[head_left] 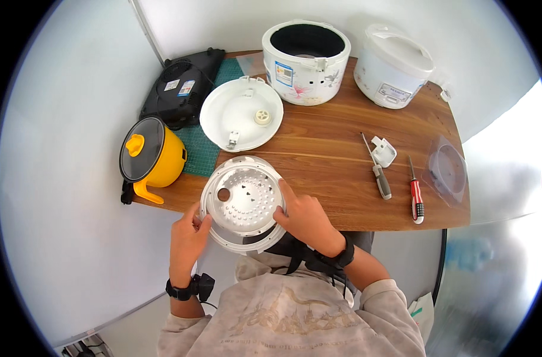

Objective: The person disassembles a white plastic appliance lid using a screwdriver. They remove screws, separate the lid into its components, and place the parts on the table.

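From the head view, I have the round perforated disc [247, 199] between both hands, overlapping a white ring [226, 242] at the table's [336, 160] near edge; my left hand [189, 235] pinches the ring's left side, my right hand [308, 221] the disc's right rim

Yellow pot [168, 159]: dark-lidded, at the bench's [318, 143] left
Black appliance [179, 89]: behind the pot
White cooker [390, 70]: closed, back right

**Dimpled metal disc [247, 208] over pale ring [222, 241]!**

There's the silvery disc, bumps all over, one round hole off-centre, overlapping the wider ring, dark gap showing between, both just on the seated person's side of the white lid [232, 113].
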Motion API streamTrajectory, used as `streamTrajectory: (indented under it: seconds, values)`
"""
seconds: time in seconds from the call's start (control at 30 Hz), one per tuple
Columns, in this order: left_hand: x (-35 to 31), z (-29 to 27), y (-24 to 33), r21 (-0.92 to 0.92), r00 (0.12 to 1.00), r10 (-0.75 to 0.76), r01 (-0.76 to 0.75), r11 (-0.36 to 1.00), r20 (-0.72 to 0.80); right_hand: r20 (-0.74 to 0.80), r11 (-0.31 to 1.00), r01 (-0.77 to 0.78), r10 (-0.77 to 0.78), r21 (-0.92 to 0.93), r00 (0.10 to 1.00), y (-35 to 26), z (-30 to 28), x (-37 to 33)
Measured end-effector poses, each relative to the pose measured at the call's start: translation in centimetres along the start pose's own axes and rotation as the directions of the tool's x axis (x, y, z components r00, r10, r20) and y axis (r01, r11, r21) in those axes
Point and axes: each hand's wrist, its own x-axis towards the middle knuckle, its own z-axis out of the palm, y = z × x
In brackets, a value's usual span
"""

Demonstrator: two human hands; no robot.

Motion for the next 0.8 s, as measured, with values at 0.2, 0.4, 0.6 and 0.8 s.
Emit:
streamTrajectory:
  seconds: [0.2,0.4,0.6,0.8]
  values:
    - [1.5,0.8,-3.6,0.019,0.988,0.120,-0.119,0.993,-0.100,0.023,1.000,0.003,-0.003,-0.026,1.000,0.0,1.8,2.0]
    - [2.6,2.1,-5.5,-0.106,0.995,0.069,-0.076,0.991,-0.065,0.015,0.998,-0.032,0.033,-0.052,0.999,1.0,1.8,2.0]
    - [1.9,1.9,-5.6,-0.264,0.996,-0.059,0.074,0.962,0.064,0.018,1.000,-0.018,0.018,-0.023,1.000,0.8,2.1,2.3]
    - [1.1,2.6,-5.8,-0.622,0.971,-0.101,0.217,0.752,0.217,0.034,0.999,0.039,-0.039,0.002,0.999,1.2,2.6,3.3]
